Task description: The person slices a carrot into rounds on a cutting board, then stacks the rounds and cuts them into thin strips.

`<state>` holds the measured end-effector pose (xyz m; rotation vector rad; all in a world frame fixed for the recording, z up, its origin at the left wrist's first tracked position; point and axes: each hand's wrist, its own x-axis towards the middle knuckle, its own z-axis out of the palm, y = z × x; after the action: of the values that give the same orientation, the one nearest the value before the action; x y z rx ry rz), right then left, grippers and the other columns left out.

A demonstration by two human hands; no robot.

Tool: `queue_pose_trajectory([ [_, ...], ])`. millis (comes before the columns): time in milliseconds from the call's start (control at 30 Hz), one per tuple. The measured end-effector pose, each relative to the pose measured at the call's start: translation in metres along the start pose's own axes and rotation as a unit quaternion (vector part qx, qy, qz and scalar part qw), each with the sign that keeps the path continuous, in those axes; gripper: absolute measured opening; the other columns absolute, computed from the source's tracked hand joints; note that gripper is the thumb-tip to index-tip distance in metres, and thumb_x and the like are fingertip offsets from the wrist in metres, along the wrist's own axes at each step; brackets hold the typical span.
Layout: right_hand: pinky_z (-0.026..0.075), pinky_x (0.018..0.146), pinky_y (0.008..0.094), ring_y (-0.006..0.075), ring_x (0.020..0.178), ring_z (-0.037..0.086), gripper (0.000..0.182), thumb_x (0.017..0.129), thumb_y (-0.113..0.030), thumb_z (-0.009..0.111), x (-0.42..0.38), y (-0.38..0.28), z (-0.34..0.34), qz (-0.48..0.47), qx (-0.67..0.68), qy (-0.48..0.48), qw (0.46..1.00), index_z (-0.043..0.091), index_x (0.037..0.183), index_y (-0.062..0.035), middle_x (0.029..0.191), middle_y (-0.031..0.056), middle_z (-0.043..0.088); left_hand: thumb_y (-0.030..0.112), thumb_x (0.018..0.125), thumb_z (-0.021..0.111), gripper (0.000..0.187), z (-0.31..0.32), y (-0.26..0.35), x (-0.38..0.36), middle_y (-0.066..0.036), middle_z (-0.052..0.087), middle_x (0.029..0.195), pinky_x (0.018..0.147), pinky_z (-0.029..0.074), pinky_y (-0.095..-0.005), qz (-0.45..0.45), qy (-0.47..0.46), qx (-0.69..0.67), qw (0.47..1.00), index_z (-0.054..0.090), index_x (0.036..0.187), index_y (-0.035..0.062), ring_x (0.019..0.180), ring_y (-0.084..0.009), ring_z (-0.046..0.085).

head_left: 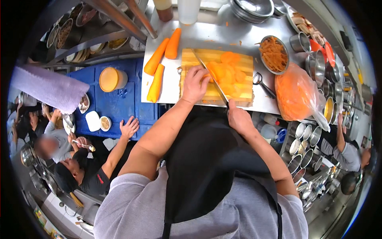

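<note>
Carrot slices (226, 73) lie heaped on a wooden cutting board (191, 57) that sits on a steel bench (223, 34), seen from the head camera looking down over the person's grey shirt and black apron. The left hand (195, 84) rests on the board with its fingers curled down and pressed together, their tips touching the near edge of the carrot pile. The right hand (238, 118) is closed around the handle of a knife (211, 77) at the board's near edge; the long blade runs diagonally up and left across the board, between the left hand and the slices. Three whole peeled carrots (162, 59) lie on the bench just left of the board, two side by side and one below them. To the right of the board stands a metal bowl of shredded carrot (273, 54), and nearer the person a clear plastic bag (296, 95) bulges with more orange shreds. A small metal ladle (260, 81) lies between the board and the bag. Stacked steel bowls (250, 8) stand at the far edge of the bench. Left of the bench, a blue surface (115, 103) carries an orange-lidded tub (111, 79), and another person's hand (129, 127) rests flat on its edge.
</note>
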<state>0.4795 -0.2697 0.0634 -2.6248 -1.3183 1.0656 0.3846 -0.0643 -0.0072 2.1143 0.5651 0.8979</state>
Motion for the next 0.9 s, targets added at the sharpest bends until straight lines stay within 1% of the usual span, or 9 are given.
queue_pose_trajectory([
  [33,0.053,0.076,0.0585,0.0492,0.083,0.068,0.022,0.094,-0.007,0.049,0.002,0.013,0.003,0.002,-0.001,0.009,1.000,0.042,0.115,-0.0007,0.085,0.0294,0.069,0.008,0.085,0.073,0.021,0.000,-0.001,-0.001,-0.016,0.061,0.112,0.090,0.053,-0.0420,-0.012,-0.011,-0.005,1.000,0.066,0.105,0.0036,0.106,-0.0374,0.062],
  [100,0.052,0.077,0.0588,0.0501,0.083,0.067,0.023,0.096,-0.010,0.051,0.008,0.028,0.001,-0.077,0.194,-0.008,0.978,0.042,0.115,-0.0006,0.084,0.0299,0.069,0.008,0.086,0.073,0.021,-0.001,-0.001,-0.001,-0.016,0.061,0.112,0.090,0.053,-0.0421,-0.009,-0.009,-0.010,1.000,0.065,0.105,0.0036,0.106,-0.0375,0.062],
  [133,0.052,0.077,0.0588,0.0501,0.083,0.067,0.023,0.096,-0.010,0.051,0.007,0.034,0.003,-0.079,0.193,-0.005,0.978,0.042,0.115,-0.0006,0.084,0.0299,0.069,0.008,0.086,0.073,0.022,-0.001,-0.002,-0.003,-0.016,0.061,0.113,0.090,0.053,-0.0422,-0.015,-0.012,-0.013,1.000,0.065,0.105,0.0035,0.107,-0.0377,0.062],
  [200,0.050,0.076,0.0598,0.0505,0.082,0.066,0.023,0.097,-0.012,0.053,-0.009,0.024,-0.017,-0.073,0.089,0.029,0.993,0.041,0.113,-0.0010,0.082,0.0296,0.068,0.007,0.085,0.073,0.022,-0.004,-0.002,-0.004,-0.017,0.061,0.113,0.089,0.053,-0.0423,-0.018,-0.014,-0.012,1.000,0.065,0.105,0.0034,0.107,-0.0381,0.062],
  [233,0.050,0.076,0.0598,0.0505,0.082,0.066,0.023,0.097,-0.012,0.053,-0.019,0.015,-0.025,-0.070,0.090,0.028,0.993,0.041,0.113,-0.0010,0.082,0.0296,0.068,0.007,0.085,0.073,0.022,-0.004,-0.001,-0.004,-0.017,0.061,0.113,0.089,0.053,-0.0422,-0.015,-0.013,-0.008,1.000,0.064,0.105,0.0033,0.106,-0.0382,0.062],
  [300,0.049,0.073,0.0605,0.0497,0.081,0.066,0.020,0.097,-0.011,0.052,-0.036,-0.005,-0.040,-0.016,0.035,0.012,0.999,0.041,0.111,-0.0018,0.080,0.0280,0.067,0.006,0.085,0.073,0.022,-0.001,0.000,-0.003,-0.017,0.061,0.113,0.088,0.053,-0.0421,-0.016,-0.011,-0.008,1.000,0.064,0.105,0.0031,0.106,-0.0383,0.063],
  [600,0.048,0.069,0.0618,0.0488,0.077,0.066,0.017,0.095,-0.008,0.051,-0.052,-0.020,-0.046,-0.015,0.022,0.020,0.999,0.042,0.108,-0.0022,0.077,0.0267,0.067,0.004,0.084,0.074,0.024,-0.004,0.000,-0.004,-0.017,0.061,0.112,0.087,0.053,-0.0419,-0.018,-0.012,-0.008,1.000,0.064,0.106,0.0035,0.106,-0.0382,0.063],
  [667,0.048,0.069,0.0618,0.0490,0.077,0.066,0.017,0.094,-0.006,0.049,-0.052,-0.022,-0.043,-0.010,0.017,0.020,1.000,0.042,0.108,-0.0020,0.077,0.0269,0.067,0.002,0.081,0.073,0.022,-0.003,0.001,-0.003,-0.017,0.061,0.109,0.087,0.053,-0.0425,-0.005,0.002,-0.013,1.000,0.066,0.103,0.0030,0.103,-0.0379,0.062],
  [900,0.049,0.071,0.0621,0.0496,0.079,0.066,0.017,0.092,-0.004,0.046,-0.040,-0.021,-0.026,0.012,0.005,0.016,1.000,0.042,0.108,-0.0015,0.078,0.0281,0.067,0.002,0.081,0.073,0.022,-0.004,0.001,-0.002,-0.015,0.063,0.107,0.086,0.053,-0.0425,-0.029,0.016,-0.028,0.999,0.067,0.102,0.0030,0.101,-0.0366,0.063],
])
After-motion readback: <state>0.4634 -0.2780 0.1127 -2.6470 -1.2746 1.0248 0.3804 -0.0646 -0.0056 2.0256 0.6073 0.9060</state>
